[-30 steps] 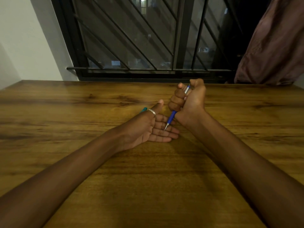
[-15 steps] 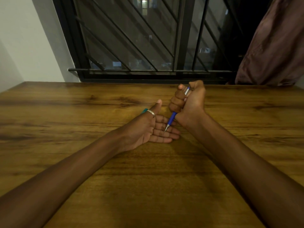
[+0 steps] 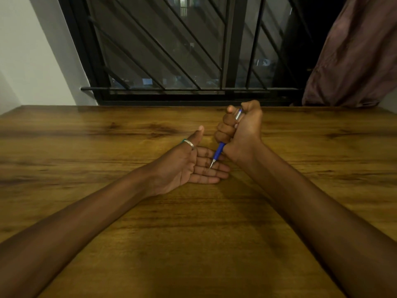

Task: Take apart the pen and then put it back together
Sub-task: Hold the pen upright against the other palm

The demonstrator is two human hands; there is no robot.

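just pen in right hand

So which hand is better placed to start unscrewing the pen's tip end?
Probably the left hand. It lies open, palm up, on the table, with its fingers right under the pen tip. The right hand is fisted around the barrel, so it can only hold.

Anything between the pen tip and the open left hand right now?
Nothing shows in the head view: the pen, in the right hand, points its tip straight at the left hand fingers.
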